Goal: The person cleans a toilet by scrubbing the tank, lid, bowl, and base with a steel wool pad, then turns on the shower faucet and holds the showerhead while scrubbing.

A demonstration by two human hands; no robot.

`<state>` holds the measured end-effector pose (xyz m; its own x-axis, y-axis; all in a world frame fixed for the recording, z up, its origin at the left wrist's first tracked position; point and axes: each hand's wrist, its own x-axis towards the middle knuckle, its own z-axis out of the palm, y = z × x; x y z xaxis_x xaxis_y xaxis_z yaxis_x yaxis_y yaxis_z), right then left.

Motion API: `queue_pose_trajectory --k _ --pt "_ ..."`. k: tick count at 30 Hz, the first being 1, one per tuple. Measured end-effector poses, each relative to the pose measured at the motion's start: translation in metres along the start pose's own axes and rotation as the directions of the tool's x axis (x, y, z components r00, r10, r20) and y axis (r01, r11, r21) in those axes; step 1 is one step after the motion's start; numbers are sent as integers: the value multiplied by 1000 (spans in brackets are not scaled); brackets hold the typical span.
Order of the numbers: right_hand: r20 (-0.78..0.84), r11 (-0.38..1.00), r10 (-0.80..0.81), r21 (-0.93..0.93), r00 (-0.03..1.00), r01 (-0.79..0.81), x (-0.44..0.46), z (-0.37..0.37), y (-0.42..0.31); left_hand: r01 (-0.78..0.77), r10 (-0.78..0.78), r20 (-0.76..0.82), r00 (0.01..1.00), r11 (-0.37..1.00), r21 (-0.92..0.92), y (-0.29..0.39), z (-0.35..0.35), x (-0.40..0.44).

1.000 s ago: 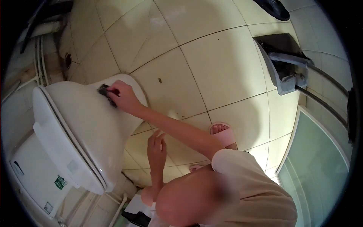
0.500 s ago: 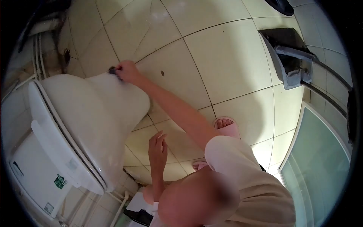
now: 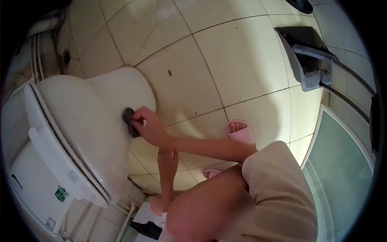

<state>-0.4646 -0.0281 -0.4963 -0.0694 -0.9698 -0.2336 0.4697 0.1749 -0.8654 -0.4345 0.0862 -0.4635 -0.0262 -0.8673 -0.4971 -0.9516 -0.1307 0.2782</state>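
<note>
My right hand (image 3: 149,127) is closed on a dark, fuzzy scrubbing pad (image 3: 128,117), which touches the lower side of the white toilet (image 3: 80,117). Part of the pad is hidden by the fingers. Beneath my right wrist is my left hand (image 3: 166,157), its fingers mostly covered by the right forearm, so what they do cannot be made out. The toilet's closed lid faces the lower left, with the tank beyond it.
A grey dustpan (image 3: 298,60) with long handles stands at the upper right. Pink slippers (image 3: 240,133) are on my feet on the tiled floor. A glass panel (image 3: 338,161) is at the right, pipes (image 3: 129,220) at the lower left, and a dark shoe (image 3: 302,5) at the top.
My right hand and the pad have moved from the toilet's base edge down to its lower side. The right forearm now crosses over my left hand, whose spread fingers showed before.
</note>
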Motion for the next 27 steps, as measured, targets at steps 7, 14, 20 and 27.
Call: queue_pose_trajectory --k 7,14,20,27 --pt "-265 903 117 -373 957 -213 33 -32 103 -39 36 -23 999 991 -127 3 2 0" --pt "-126 978 -83 -199 989 57 94 6 25 -49 45 -32 998 988 -145 1 13 -8" --pt "-106 997 -71 -38 992 67 21 6 -2 -79 75 -50 996 993 -93 2 13 -6" --pt "-104 920 352 -143 930 -364 -19 -25 90 -5 11 97 995 998 -64 -3 17 -4"
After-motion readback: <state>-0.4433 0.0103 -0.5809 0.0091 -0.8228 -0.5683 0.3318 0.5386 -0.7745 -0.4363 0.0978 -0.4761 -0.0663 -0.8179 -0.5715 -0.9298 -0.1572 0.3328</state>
